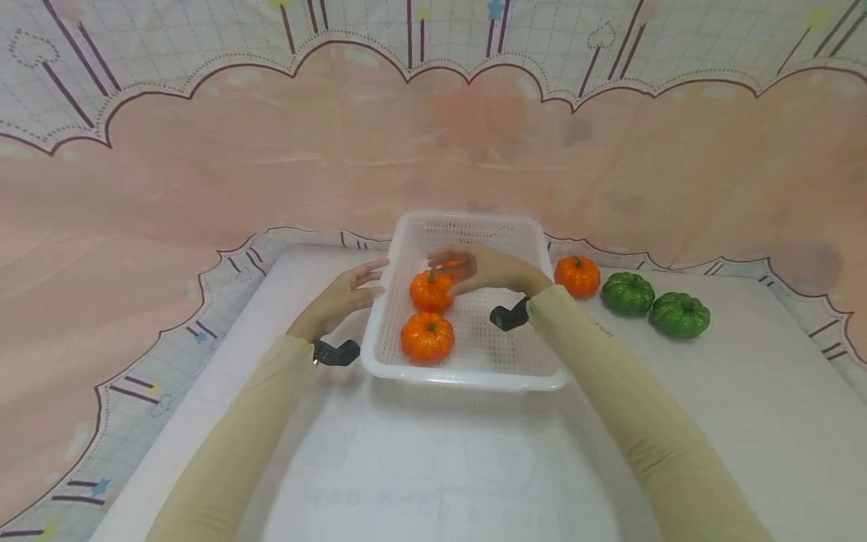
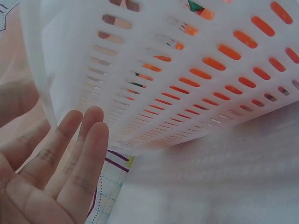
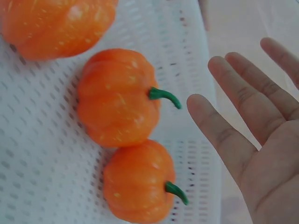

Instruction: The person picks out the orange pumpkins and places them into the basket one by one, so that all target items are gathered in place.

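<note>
A white plastic basket (image 1: pixel 467 378) with slotted walls holds three small orange pumpkins with green stems. The front pumpkin (image 1: pixel 427 339) and the middle pumpkin (image 1: pixel 428 292) show well from the head; the far one is mostly hidden behind my right hand (image 1: pixel 484 269). That hand hovers over the basket with fingers spread, and in the right wrist view its palm (image 3: pixel 275 172) holds nothing, apart from the pumpkins (image 3: pixel 119 98). My left hand (image 1: pixel 342 297) is at the basket's left side, its extended fingertips (image 2: pixel 96 133) right by the slotted wall (image 2: pixel 154 88).
To the right of the basket, another orange pumpkin (image 1: pixel 577 276) and two green pumpkins, one nearer (image 1: pixel 628 293) and one farther right (image 1: pixel 679 315), sit in a row on the white table (image 1: pixel 467 467). A patterned peach cloth (image 1: pixel 305 165) hangs behind the table.
</note>
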A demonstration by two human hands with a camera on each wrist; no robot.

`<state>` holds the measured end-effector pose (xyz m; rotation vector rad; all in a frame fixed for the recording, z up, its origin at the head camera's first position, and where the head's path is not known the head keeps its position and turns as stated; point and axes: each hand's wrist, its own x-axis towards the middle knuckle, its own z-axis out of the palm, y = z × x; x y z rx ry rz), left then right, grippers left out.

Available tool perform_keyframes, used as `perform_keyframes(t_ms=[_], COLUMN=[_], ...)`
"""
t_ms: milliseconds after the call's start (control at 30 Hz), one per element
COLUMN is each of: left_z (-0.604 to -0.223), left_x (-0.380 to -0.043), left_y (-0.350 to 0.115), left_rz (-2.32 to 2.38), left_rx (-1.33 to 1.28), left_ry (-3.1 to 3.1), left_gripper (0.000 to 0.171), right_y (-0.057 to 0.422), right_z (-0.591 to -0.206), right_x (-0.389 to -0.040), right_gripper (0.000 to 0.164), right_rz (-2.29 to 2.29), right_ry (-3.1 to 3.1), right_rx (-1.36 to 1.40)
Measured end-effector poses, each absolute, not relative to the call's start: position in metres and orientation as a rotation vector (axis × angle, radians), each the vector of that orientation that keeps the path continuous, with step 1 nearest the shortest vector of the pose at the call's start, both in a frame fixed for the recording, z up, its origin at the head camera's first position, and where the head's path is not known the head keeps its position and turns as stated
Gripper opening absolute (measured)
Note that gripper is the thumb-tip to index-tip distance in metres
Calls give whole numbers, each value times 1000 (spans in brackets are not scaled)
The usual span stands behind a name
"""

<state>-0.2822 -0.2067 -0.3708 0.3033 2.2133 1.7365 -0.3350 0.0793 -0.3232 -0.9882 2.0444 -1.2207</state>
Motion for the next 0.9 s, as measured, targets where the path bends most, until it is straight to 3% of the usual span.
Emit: perform_keyframes(t_ms=[233,500,667,900], left_z=[-373,-372,-372,-372], left_x=[-281,-282,-283,-282], left_y=[-209,-209,-208,-207], left_rz=[1690,1707,1716,1712], left_rx=[377,315,305,314], left_ry=[2261,2238,2223,2221], left_gripper=[73,66,65,66], right_y=[92,112,129,155], right_z=[-307,-288,-277,-270], right_x=[-338,-342,-340,-341], right_gripper=[64,62,69,63], right_rz=[-1228,-1223,-1216,-1221], right_ry=[2087,2186,2247,2300], right_rx=[-945,-1015,-974,-912])
